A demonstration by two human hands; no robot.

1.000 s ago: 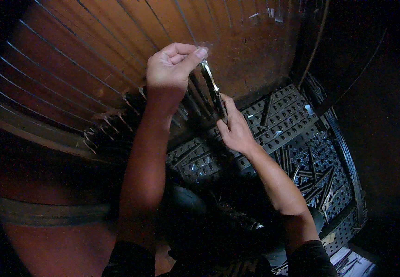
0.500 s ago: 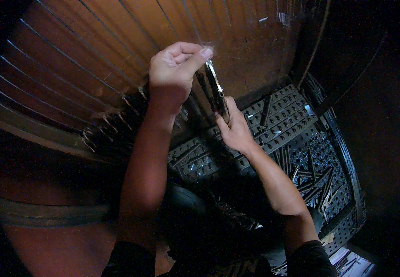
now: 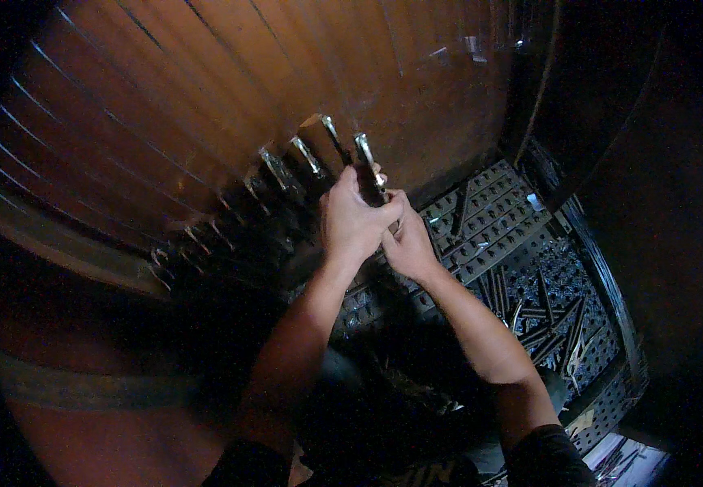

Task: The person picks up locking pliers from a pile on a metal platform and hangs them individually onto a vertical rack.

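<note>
Both my hands are closed around one pair of locking pliers [image 3: 364,149], whose shiny jaws point up toward a rust-brown curved wall [image 3: 441,114]. My left hand [image 3: 350,221] wraps the handles from the left, its thumb lying across toward the other hand. Lower on the handles is my right hand [image 3: 411,245], and the two hands touch. Much of the handles is hidden by my fingers. Just left of them stands a row of similar clamp-like tools [image 3: 306,156] along the wall, the lower ones lost in shadow.
Below right lies a dark perforated metal platform [image 3: 481,207] with raised studs. On it are several loose dark bars [image 3: 542,296] and another pliers-like tool [image 3: 576,361]. Bundled cables [image 3: 611,272] run along its right edge. White paper [image 3: 627,463] shows at the bottom right.
My left hand has come down from the jaw end of the pliers onto the handles, meeting my right hand. The clamp-like tools behind it have come into view.
</note>
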